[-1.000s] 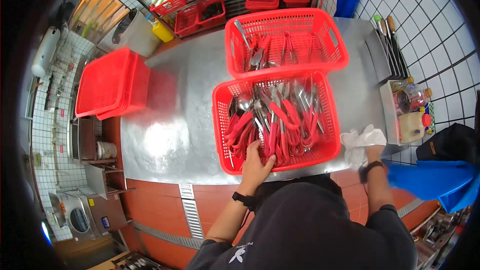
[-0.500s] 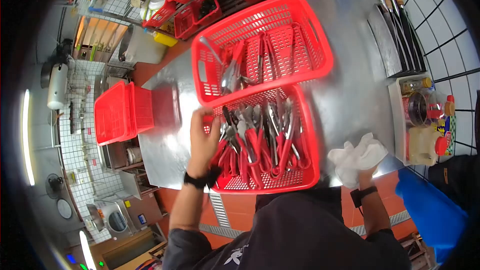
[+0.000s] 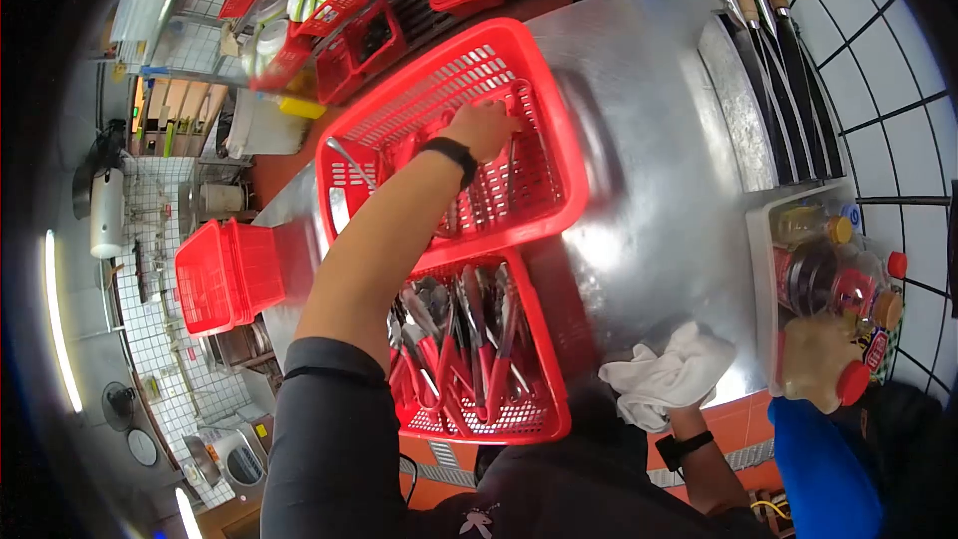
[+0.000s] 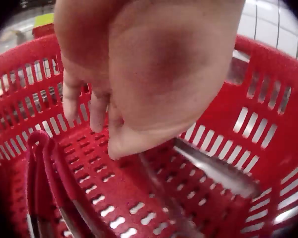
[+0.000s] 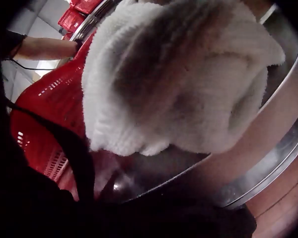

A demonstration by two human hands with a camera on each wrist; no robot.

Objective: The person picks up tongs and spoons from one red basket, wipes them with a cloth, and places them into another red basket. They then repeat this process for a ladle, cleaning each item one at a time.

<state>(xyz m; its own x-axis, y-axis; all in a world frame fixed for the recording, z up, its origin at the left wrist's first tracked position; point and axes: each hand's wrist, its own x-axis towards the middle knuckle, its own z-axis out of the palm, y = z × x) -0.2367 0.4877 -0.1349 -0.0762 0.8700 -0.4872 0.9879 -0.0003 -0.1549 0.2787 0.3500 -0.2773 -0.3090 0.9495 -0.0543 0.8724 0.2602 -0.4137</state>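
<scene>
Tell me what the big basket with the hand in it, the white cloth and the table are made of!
Basket: probably smooth plastic; it's glossy with moulded slots.
Cloth: soft fabric with fuzzy edges, maybe cotton or microfibre.
Table: likely shiny steel, grey with bright glare.

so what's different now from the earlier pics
The left hand has moved away from the near red basket, first up by its left side, then forward into the far red basket. Whether its grip has closed on anything there can't be made out. The right hand still holds the white cloth by the table edge, and the red-handled tongs remain in the near basket.
</scene>
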